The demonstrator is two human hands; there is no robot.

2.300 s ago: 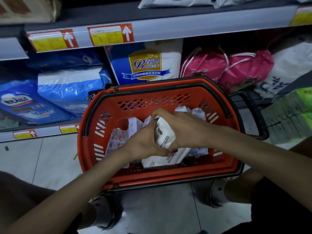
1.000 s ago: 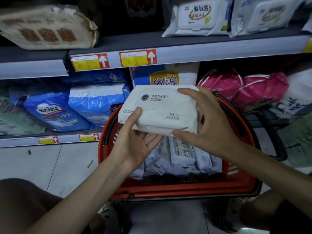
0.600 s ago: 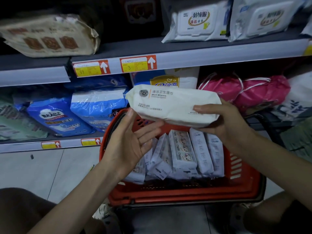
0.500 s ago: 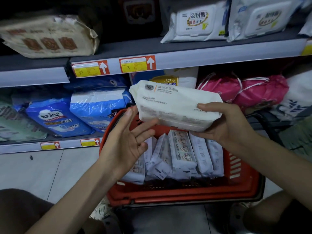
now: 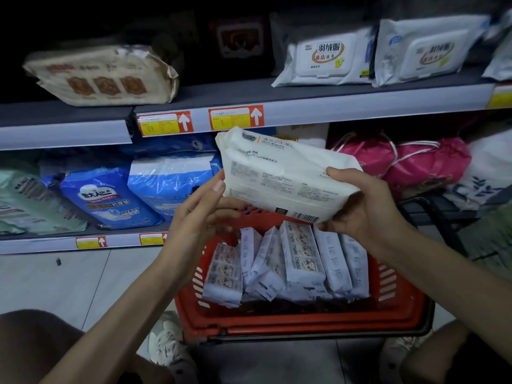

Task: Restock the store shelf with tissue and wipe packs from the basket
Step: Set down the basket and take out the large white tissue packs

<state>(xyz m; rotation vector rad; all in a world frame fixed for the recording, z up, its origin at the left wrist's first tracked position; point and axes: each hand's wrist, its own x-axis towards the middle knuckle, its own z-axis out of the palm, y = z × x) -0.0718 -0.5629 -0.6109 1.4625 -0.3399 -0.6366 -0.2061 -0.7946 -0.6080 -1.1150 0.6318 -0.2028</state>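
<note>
Glossy plastic wipe pack (image 5: 279,178), plastic basket (image 5: 304,320)

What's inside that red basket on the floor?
The basket holds a row of small white packs standing on end, about six. The big white pack, held by both hands above it, hides the basket's far end, and its floor is too dark to see.

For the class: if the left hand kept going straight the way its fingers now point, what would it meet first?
Probably the white wipe pack: the left hand points up and right, its fingers at the pack's left end, though whether they touch is unclear.
</note>
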